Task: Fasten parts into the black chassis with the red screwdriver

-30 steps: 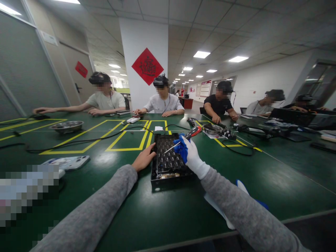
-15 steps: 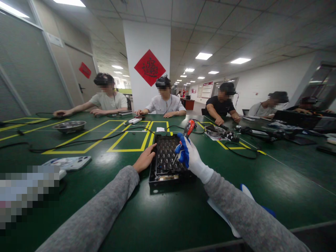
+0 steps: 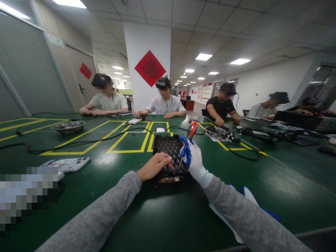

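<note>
A black rectangular case [image 3: 168,142] lies on the green table in front of me, its inside set with rows of small shiny parts and a pale strip at its near end. My right hand [image 3: 195,159], in a white and blue glove, is wrapped round a screwdriver [image 3: 192,129] with a red and black handle. The shaft slants down into the case. Bare, my left hand [image 3: 157,166] reaches over the left side of the case, fingers stretched towards the screwdriver's tip. Whether the fingertips touch the parts cannot be made out.
A white and blue glove [image 3: 225,220] lies under my right forearm. To the left are a phone [image 3: 69,164], a metal bowl [image 3: 69,127] and a black cable [image 3: 78,142]. Another metal bowl [image 3: 215,131] stands at the right. Several people sit across the table.
My left hand has moved from the case's left edge to over its inside, near the screwdriver's tip. The screwdriver stands more upright. A person at the far left has drawn an arm in.
</note>
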`<action>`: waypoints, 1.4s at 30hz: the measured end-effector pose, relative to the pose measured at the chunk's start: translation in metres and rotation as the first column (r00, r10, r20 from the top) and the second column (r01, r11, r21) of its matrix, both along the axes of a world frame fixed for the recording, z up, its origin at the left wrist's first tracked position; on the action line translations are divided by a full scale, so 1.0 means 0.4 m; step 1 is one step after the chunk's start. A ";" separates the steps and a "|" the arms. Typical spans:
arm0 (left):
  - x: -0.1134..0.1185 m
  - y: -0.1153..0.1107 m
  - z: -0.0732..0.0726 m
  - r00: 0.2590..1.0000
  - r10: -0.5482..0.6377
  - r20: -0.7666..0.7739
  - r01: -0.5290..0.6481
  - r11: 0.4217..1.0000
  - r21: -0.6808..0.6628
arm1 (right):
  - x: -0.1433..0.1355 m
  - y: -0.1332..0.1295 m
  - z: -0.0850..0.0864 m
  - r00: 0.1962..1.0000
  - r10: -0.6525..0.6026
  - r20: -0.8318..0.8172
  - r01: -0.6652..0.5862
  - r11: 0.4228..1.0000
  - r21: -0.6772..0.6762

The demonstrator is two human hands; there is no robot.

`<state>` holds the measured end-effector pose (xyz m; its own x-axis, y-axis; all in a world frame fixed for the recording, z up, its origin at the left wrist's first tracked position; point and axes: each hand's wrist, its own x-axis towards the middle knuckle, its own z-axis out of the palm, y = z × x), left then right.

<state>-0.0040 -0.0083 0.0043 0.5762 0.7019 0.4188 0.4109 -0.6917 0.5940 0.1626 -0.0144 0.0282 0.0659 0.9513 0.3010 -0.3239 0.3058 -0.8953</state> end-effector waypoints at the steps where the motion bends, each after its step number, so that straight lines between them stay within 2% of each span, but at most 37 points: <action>1: 0.000 -0.002 0.002 1.000 -0.009 -0.015 0.009 1.000 0.002 | 0.000 -0.002 0.001 1.000 -0.009 0.009 0.009 1.000 -0.002; 10: -0.002 -0.014 0.013 0.997 -0.047 -0.053 0.045 0.998 -0.035 | -0.006 0.035 -0.038 1.000 -0.006 0.012 0.006 1.000 0.008; 16: -0.003 -0.013 0.012 0.998 -0.062 0.002 0.062 0.997 -0.053 | -0.009 0.031 -0.033 0.999 -0.021 0.042 0.020 1.000 0.012; 21: 0.000 0.005 0.006 0.998 -0.051 -0.026 0.051 0.998 -0.027 | -0.013 0.030 -0.034 0.999 -0.009 0.031 0.008 0.999 0.034; 29: 0.013 0.011 0.006 1.000 -0.012 0.014 0.014 0.987 -0.162 | -0.018 0.026 -0.031 0.999 0.033 0.033 -0.035 0.998 0.048; 34: 0.010 0.011 0.000 0.999 -0.027 0.044 0.033 0.988 -0.153 | -0.014 0.025 -0.027 0.991 0.136 0.004 -0.136 0.990 0.043; 42: 0.012 0.009 -0.001 0.999 0.018 0.050 -0.008 0.984 -0.179 | -0.020 0.027 -0.024 0.993 0.119 0.002 -0.119 0.992 0.049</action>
<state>0.0008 -0.0046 0.0041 0.5475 0.7753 0.3149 0.3847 -0.5673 0.7281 0.1547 -0.0036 0.0186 -0.0468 0.9364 0.3477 -0.3616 0.3086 -0.8798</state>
